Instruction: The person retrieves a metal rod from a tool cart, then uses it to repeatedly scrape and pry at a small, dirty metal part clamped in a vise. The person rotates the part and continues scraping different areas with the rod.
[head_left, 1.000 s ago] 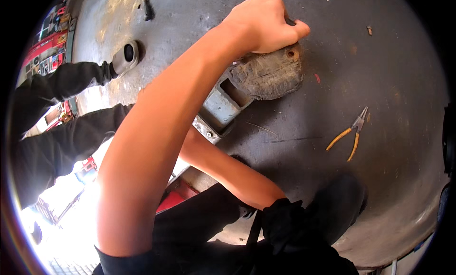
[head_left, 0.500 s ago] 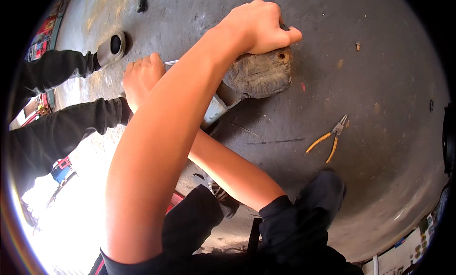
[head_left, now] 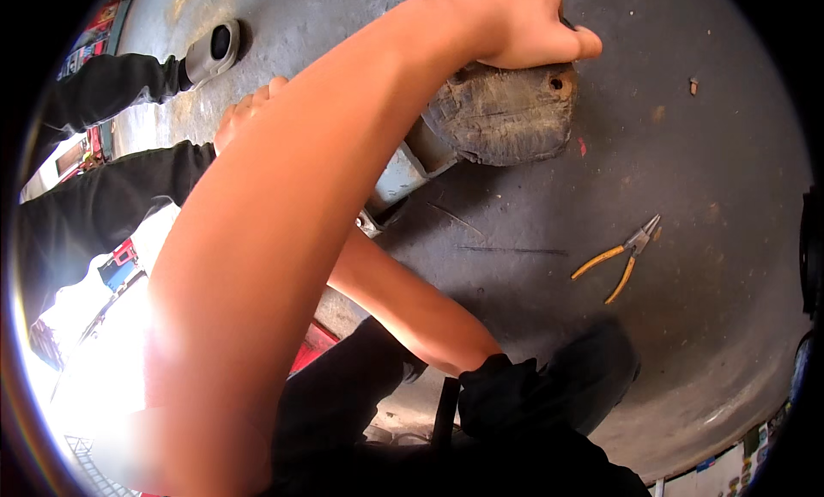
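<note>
My arms cross, the left one lying over the right. My left hand (head_left: 536, 29) is closed at the top edge of a worn, dirt-caked dark piece (head_left: 506, 119) with a hole near its corner. A bit of something dark shows between the thumb and fingers; most of it is hidden. That piece joins a grey-blue metal bracket (head_left: 402, 178) on the floor. My right hand (head_left: 245, 115) is mostly covered by my left forearm, with only curled knuckles showing. The silver metal rod seen beside it earlier is hidden now.
Circlip-type pliers (head_left: 631, 250) with yellow handles lie spread on the dark floor (head_left: 687, 154). A small brown bolt-like piece (head_left: 693, 87) and a thin dark strip (head_left: 513, 250) lie there too. Another person's dark-trousered leg (head_left: 129, 81) and grey shoe (head_left: 213, 54) are at left.
The view has shifted, so the floor things sit further right. My left hand stays on the dirty piece. My left forearm now covers more of my right hand and the silver rod.
</note>
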`<state>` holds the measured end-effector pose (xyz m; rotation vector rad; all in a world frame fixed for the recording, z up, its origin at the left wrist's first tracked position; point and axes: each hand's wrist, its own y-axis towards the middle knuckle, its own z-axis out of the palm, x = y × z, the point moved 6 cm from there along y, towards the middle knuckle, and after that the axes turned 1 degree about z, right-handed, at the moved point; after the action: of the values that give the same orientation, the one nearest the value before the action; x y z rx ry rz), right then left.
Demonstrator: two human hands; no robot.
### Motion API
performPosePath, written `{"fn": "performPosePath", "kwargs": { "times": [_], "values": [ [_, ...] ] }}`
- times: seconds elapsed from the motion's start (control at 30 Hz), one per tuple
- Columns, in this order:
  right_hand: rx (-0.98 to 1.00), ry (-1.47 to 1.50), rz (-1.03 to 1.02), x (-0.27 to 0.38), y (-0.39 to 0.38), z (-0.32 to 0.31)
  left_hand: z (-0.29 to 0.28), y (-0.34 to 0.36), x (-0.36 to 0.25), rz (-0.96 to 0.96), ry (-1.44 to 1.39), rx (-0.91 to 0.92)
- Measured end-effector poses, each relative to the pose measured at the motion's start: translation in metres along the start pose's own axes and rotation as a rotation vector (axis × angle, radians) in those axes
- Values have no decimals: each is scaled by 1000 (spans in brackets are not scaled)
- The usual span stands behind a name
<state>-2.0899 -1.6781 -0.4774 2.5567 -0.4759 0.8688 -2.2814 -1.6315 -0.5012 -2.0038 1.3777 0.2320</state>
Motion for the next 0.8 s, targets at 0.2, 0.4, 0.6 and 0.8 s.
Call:
{"fn": "performPosePath", "kwargs": {
  "times": [0.2, 0.4, 0.6, 0.8],
  "values": [
    [-89, -37, -83, 8, -9, -11, 11, -5, 12, -20, 67, 0],
    [18, 68, -98, -9, -3, -26, 21, -2, 26, 0, 84, 14],
    [-81, 148, -326, -42, -73, -77, -35, -95, 87, -49, -131, -257],
    [-479, -145, -104, -149, -61, -134, -45, -147, 111, -45, 290, -211]
  ]
}}
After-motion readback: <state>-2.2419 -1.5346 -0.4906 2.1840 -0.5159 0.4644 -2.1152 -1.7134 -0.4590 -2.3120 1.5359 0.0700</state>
